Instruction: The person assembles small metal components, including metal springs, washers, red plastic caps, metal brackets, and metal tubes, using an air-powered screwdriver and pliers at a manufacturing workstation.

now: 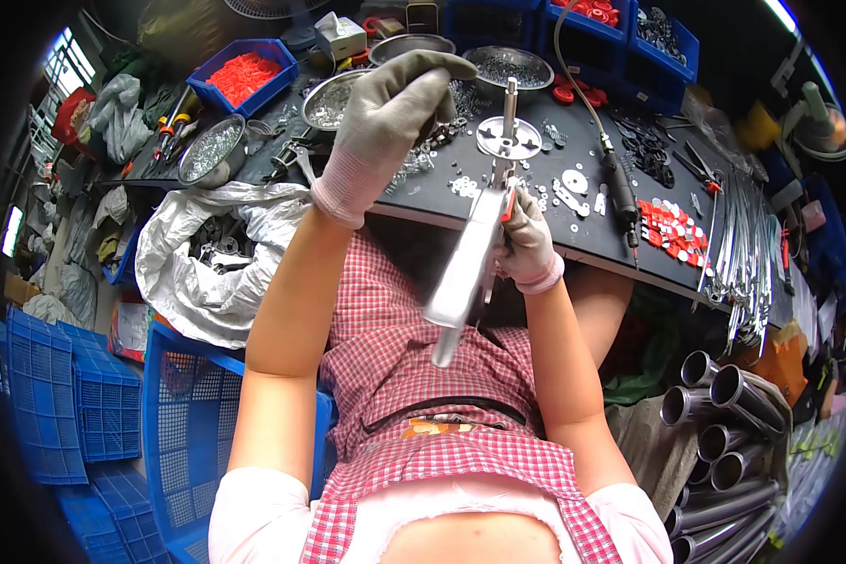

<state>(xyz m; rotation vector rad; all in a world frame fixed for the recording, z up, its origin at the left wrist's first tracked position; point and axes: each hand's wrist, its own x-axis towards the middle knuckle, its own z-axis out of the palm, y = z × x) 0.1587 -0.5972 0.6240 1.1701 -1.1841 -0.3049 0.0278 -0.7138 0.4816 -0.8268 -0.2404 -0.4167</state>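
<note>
My right hand [528, 246], in a pale glove, grips what looks like a caulking gun handle [475, 249] of white and silvery metal, with a little red at the grip. Upward from it runs a metal rod [510, 99] bearing a round, pale disc [509, 138] with dark marks. The handle's lower end hangs over my lap, blurred. My left hand [385, 117], in a grey-white glove, is raised left of the rod, apart from it. One finger stretches right while the others curl in; anything inside them is hidden.
Metal bowls [509, 68] of small parts and a blue bin of red pieces [242, 80] stand behind. A power screwdriver [620, 193] hangs at right beside red-and-white parts [672, 233] and metal rods [747, 226]. A white sack [193, 282] sits left; dark tubes [724, 423] lie lower right.
</note>
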